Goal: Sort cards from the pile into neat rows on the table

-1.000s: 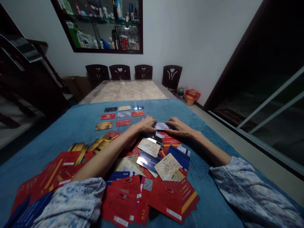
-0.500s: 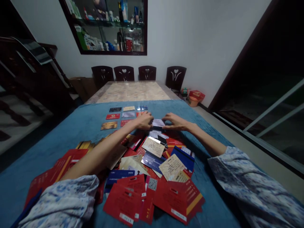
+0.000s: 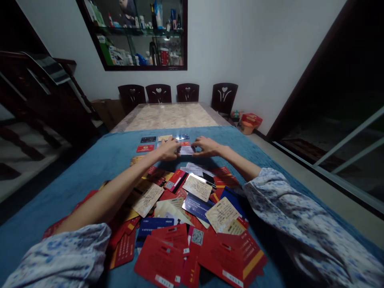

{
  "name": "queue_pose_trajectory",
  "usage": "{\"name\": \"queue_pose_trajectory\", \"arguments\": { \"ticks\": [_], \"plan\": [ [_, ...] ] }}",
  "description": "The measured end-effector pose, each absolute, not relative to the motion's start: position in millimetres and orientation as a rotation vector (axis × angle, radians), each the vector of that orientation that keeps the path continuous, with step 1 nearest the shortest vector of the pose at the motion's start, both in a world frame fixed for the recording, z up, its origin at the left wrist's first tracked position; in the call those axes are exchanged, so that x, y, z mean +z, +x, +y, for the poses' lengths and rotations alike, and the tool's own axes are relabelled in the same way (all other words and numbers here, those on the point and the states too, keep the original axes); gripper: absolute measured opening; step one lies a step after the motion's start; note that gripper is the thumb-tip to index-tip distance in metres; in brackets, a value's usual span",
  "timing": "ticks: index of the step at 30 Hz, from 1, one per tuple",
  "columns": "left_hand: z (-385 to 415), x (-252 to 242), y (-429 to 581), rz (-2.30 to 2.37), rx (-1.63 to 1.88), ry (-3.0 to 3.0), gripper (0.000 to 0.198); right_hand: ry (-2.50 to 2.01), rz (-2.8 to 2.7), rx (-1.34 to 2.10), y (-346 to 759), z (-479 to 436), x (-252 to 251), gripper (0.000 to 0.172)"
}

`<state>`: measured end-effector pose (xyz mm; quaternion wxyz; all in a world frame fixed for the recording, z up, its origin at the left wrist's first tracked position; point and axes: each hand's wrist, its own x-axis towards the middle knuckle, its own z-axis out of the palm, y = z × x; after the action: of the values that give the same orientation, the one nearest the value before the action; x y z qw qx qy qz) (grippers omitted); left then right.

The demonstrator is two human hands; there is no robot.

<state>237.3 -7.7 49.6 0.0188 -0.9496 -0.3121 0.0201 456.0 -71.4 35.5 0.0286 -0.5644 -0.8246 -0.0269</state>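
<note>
Between my two hands is a pale silvery card (image 3: 186, 151), held at its left and right ends just above the rows of cards. My left hand (image 3: 169, 149) pinches the left end and covers part of the cards behind it. At the other end, the fingers of my right hand (image 3: 206, 146) are curled against the card. A black card (image 3: 148, 139), a red card (image 3: 145, 148) and a blue card (image 3: 182, 137) lie in the rows. Closer to me spreads a loose pile of overlapping cards, with a cream card (image 3: 197, 187) and red cards (image 3: 160, 256) on top.
A blue cloth (image 3: 117, 146) covers the near part of the table; its stone-patterned far end (image 3: 177, 114) is bare of cloth. Dark chairs (image 3: 224, 98) stand beyond. At right on the floor is an orange bucket (image 3: 247, 127), near a sliding-door track.
Both hands have moved left and slightly away from me, carrying the silvery card from beside the pile to the rows. The view has shifted slightly.
</note>
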Motion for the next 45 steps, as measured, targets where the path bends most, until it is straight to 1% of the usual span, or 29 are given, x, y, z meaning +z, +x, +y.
{"name": "queue_pose_trajectory", "arguments": {
  "ticks": [6, 9, 14, 22, 26, 30, 37, 42, 45],
  "plan": [
    [6, 50, 220, -1.015, 0.068, -2.865, 0.026, -1.787, -2.545, -0.036, 435, -50, 42, 0.033],
    [13, 52, 213, -1.062, 0.077, -2.847, 0.031, -1.792, -2.547, -0.045, 425, -39, 46, 0.035],
    [27, 55, 202, -1.141, 0.119, -2.811, 0.029, -1.839, -2.563, -0.066, 408, -22, 51, 0.038],
    [54, 49, 190, -1.226, 0.156, -2.75, 0.035, -1.873, -2.614, -0.074, 387, -1, 56, 0.039],
    [65, 42, 186, -1.259, 0.14, -2.749, 0.034, -1.904, -2.63, -0.078, 378, 9, 55, 0.039],
    [77, 34, 183, -1.299, 0.161, -2.731, 0.04, -1.925, -2.622, -0.075, 371, 18, 51, 0.036],
    [90, 26, 180, -1.325, 0.198, -2.739, 0.046, -1.945, -2.629, -0.061, 366, 28, 43, 0.037],
    [95, 21, 180, -1.334, 0.227, -2.729, 0.041, -1.946, -2.645, -0.068, 365, 33, 40, 0.04],
    [97, 20, 181, -1.337, 0.242, -2.743, 0.039, -1.947, -2.655, -0.065, 364, 35, 39, 0.039]
  ]
}}
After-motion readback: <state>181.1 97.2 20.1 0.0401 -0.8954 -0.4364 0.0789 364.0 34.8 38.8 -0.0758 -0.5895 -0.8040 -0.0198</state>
